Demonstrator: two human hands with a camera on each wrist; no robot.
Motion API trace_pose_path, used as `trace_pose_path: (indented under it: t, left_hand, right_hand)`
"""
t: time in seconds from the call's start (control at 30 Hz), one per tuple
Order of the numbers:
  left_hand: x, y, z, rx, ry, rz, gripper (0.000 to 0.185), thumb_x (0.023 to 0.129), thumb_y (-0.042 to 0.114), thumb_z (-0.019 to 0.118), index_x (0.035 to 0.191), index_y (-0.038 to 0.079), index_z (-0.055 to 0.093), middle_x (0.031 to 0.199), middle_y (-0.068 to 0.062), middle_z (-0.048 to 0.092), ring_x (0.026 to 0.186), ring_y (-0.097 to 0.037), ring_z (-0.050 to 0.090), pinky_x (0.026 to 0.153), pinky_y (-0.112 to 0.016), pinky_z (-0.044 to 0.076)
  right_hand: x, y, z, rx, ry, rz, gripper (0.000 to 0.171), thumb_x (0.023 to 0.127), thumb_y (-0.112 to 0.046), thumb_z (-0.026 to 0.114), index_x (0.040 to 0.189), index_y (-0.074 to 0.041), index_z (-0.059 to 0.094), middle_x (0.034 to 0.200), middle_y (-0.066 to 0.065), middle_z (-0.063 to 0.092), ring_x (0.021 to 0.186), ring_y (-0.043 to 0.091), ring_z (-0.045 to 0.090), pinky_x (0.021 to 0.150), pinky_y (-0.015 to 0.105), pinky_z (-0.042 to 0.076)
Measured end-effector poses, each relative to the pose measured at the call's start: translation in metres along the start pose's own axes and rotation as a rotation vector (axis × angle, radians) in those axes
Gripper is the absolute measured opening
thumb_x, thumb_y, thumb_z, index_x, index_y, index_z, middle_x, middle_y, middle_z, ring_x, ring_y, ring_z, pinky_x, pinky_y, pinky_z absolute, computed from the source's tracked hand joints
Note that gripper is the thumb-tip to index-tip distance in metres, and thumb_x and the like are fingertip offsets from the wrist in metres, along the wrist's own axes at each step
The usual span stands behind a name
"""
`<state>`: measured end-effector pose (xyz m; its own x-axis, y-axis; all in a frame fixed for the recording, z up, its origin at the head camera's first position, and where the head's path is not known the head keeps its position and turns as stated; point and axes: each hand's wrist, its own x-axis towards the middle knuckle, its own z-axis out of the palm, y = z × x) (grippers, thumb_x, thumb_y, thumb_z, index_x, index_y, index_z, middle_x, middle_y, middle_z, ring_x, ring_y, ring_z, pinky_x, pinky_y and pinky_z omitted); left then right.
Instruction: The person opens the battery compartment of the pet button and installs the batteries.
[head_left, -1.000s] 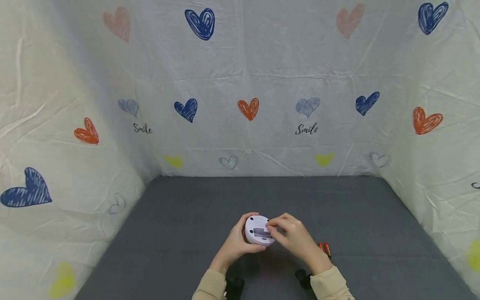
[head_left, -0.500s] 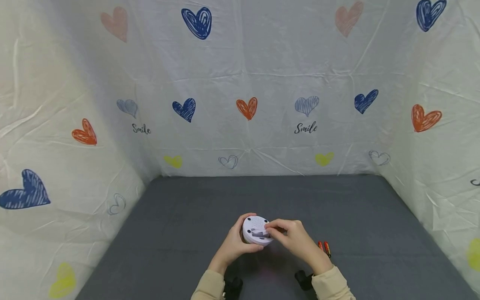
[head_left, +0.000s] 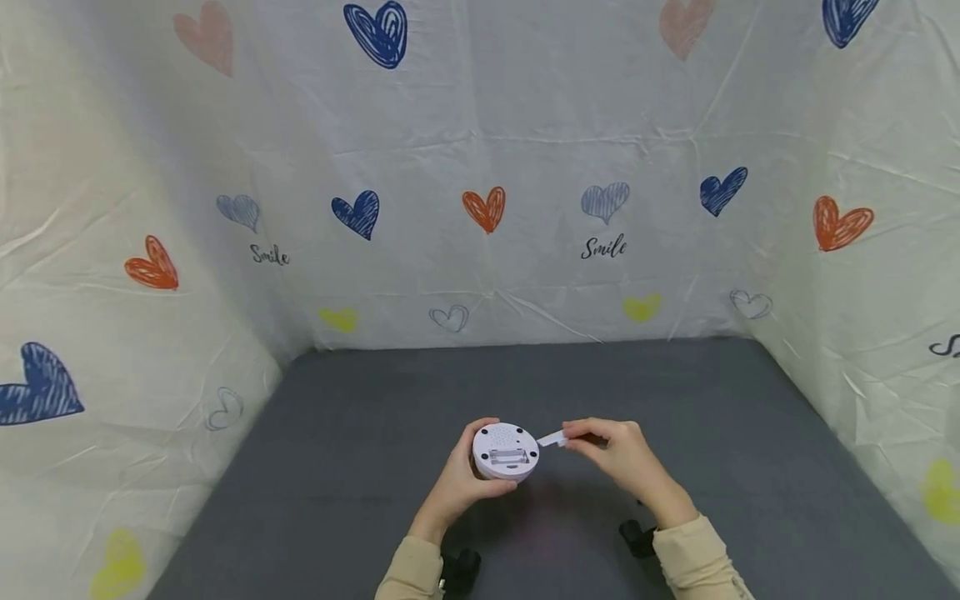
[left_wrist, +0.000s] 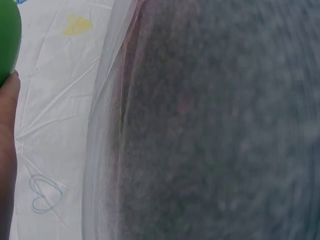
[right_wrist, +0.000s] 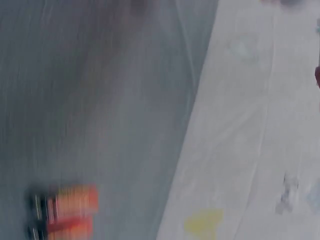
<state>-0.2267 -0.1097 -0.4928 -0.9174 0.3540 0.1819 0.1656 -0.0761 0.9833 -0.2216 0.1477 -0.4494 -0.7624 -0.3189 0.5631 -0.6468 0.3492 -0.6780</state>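
Observation:
My left hand [head_left: 459, 482] grips a round device by its rim, with the white underside [head_left: 506, 435] turned up. An uncovered battery compartment [head_left: 509, 457] shows in that underside, among small dark feet. In the left wrist view a fingertip touches a rounded green surface [left_wrist: 7, 37], seemingly the device's other side. To the right of the device, my right hand [head_left: 618, 450] pinches a small white battery cover [head_left: 553, 439] between thumb and fingers. The cover's left end is close to the device's rim; whether they touch I cannot tell.
Two red-and-orange batteries [right_wrist: 75, 202], blurred, lie on the dark grey tabletop [head_left: 390, 392]; the right forearm mostly hides them in the head view. Black wrist-worn pieces [head_left: 637, 538] sit below the wrists. White cloth walls [head_left: 420, 275] printed with hearts surround the table.
The right hand has pulled the battery cover off the compartment and moved right with it. The left hand has shifted slightly left with the device. The head view has tilted a little.

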Motion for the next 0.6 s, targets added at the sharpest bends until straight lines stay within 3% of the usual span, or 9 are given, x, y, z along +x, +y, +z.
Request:
trace_pose_path:
  t: [0.27, 0.43, 0.6]
  left_hand:
    - [-0.003, 0.006, -0.001, -0.036, 0.015, 0.0, 0.087, 0.063, -0.013, 0.078, 0.135, 0.007, 0.033, 0.126, -0.016, 0.042, 0.103, -0.025, 0.051, 0.082, -0.032, 0.049]
    - [-0.008, 0.017, 0.001, -0.007, 0.009, 0.012, 0.087, 0.062, -0.011, 0.079, 0.134, 0.001, 0.031, 0.124, -0.017, 0.042, 0.103, -0.025, 0.05, 0.083, -0.03, 0.048]
    - [-0.011, 0.017, 0.0, -0.005, 0.008, 0.013, 0.089, 0.062, -0.011, 0.079, 0.134, -0.001, 0.029, 0.125, -0.017, 0.042, 0.103, -0.025, 0.05, 0.083, -0.03, 0.048]
  right_hand:
    - [-0.023, 0.032, -0.066, -0.229, 0.043, 0.191, 0.017, 0.077, -0.005, 0.073, 0.094, -0.01, 0.073, 0.098, 0.005, 0.068, 0.081, 0.013, 0.065, 0.066, 0.023, 0.052]
    - [-0.045, 0.058, -0.088, -0.361, -0.022, 0.339, 0.012, 0.08, -0.01, 0.072, 0.092, -0.011, 0.072, 0.091, 0.004, 0.068, 0.078, 0.016, 0.063, 0.064, 0.027, 0.052]
    - [-0.059, 0.077, -0.105, -0.428, -0.047, 0.407, 0.009, 0.079, -0.01, 0.073, 0.088, -0.01, 0.072, 0.087, 0.004, 0.067, 0.077, 0.019, 0.062, 0.063, 0.033, 0.051]
